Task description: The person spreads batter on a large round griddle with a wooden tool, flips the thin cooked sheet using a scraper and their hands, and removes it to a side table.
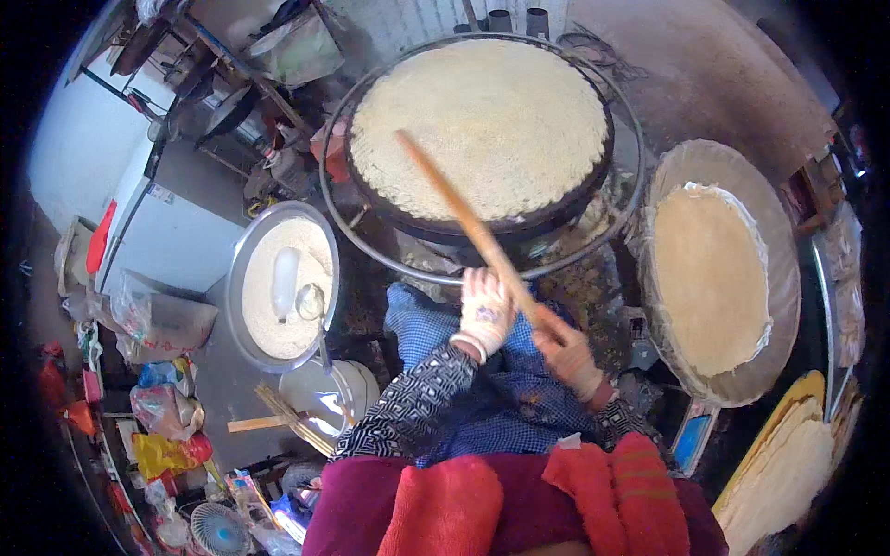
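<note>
My right hand (567,359), in a light work glove, grips the lower end of a long flat wooden batter spreader (466,219). The spreader slants up to the left, its far end over a large round pancake (482,125). That pale pancake covers most of a dark round griddle (422,222) in front of me. My left hand (486,313), in a white glove, has its fingers closed over the near side of the metal ring (408,271) around the griddle, close beside the spreader.
Left of the griddle stands a metal basin (243,324) of pale batter with a ladle (311,300). Below it are a bucket (357,385) and a straw brush (287,419). At right, a lined basket (783,278) holds stacked flat pancakes (709,278); more pancakes (783,477) lie at lower right.
</note>
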`<act>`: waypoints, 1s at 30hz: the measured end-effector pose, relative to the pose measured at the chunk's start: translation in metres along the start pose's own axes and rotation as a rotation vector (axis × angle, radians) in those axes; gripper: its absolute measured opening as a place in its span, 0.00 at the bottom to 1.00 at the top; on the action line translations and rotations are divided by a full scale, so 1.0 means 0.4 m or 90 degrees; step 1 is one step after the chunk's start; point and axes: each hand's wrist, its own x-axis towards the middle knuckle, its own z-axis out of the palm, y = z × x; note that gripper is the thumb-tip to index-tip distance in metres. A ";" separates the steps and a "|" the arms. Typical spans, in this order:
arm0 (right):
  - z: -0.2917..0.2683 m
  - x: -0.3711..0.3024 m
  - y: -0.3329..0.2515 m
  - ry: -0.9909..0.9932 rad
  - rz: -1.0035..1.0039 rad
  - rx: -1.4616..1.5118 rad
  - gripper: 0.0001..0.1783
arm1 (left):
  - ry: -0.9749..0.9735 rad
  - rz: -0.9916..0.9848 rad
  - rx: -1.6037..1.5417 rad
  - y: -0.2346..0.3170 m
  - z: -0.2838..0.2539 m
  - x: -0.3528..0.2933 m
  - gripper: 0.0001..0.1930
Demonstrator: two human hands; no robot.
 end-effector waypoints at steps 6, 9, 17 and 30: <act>-0.150 -0.136 -0.054 -0.058 0.080 -0.015 0.29 | 0.090 0.282 -0.389 0.035 -0.146 -0.144 0.27; -0.226 -0.255 -0.028 -0.006 0.161 -0.088 0.30 | 0.133 0.175 -0.245 0.004 -0.239 -0.007 0.34; -0.123 -0.228 -0.118 0.123 0.323 0.232 0.30 | 0.019 0.333 -0.168 -0.029 -0.063 0.425 0.47; 0.010 0.006 -0.018 -0.166 0.036 0.033 0.30 | 0.068 0.051 -0.126 -0.418 -0.031 0.163 0.42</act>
